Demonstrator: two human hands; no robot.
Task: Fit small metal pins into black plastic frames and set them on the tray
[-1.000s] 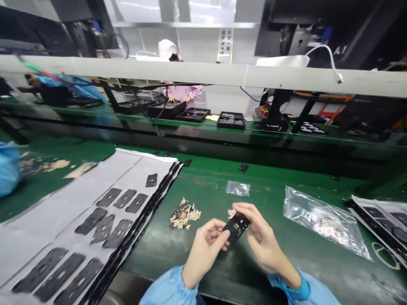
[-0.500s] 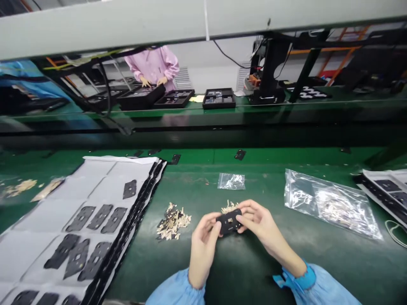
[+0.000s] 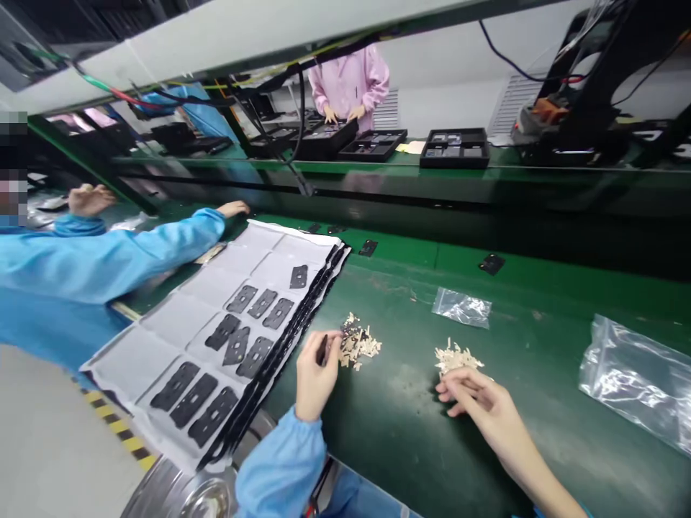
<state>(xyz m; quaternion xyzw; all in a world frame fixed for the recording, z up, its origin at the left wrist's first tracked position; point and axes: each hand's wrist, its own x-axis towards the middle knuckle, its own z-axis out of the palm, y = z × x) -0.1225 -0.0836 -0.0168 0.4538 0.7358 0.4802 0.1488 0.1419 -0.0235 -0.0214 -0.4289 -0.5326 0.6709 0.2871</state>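
Observation:
My left hand pinches a small black plate, seen nearly edge-on, beside a pile of cream and dark slips. Just in front of a second pile of cream slips is my right hand. Its fingers are loosely bent and apart, and nothing shows in them. To the left, a white padded sheet carries rows of flat black plates with cutouts. The sheet lies on a dark layered stack along its right edge.
A small clear bag lies behind the piles, and a larger one at right. Loose black plates rest along the back strip. At left, a co-worker's blue sleeve reaches past the sheet. Across the bench, a person in pink works by black trays.
The view has swung left, bringing a co-worker's arms into sight. My hands have parted: the left carries the black plate toward the sheet; the right has let go and lowered beside the cream pile.

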